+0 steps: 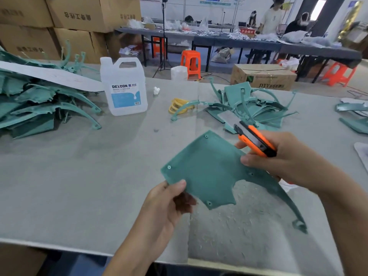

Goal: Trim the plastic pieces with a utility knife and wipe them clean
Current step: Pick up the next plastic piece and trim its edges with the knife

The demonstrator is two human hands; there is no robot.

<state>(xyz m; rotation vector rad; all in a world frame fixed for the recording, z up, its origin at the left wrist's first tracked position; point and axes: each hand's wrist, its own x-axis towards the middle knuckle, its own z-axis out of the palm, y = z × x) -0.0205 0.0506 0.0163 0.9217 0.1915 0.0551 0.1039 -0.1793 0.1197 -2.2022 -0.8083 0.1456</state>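
While our left hand [167, 204] pinches a corner of the flat teal plastic panel [211, 172], our right hand [278, 158] grips the orange utility knife [256, 140] at its edge; a translucent DEXCON jug [123, 86] stands beyond our left hand.

head cam | faces forward-down | close over table [79, 176] | single view
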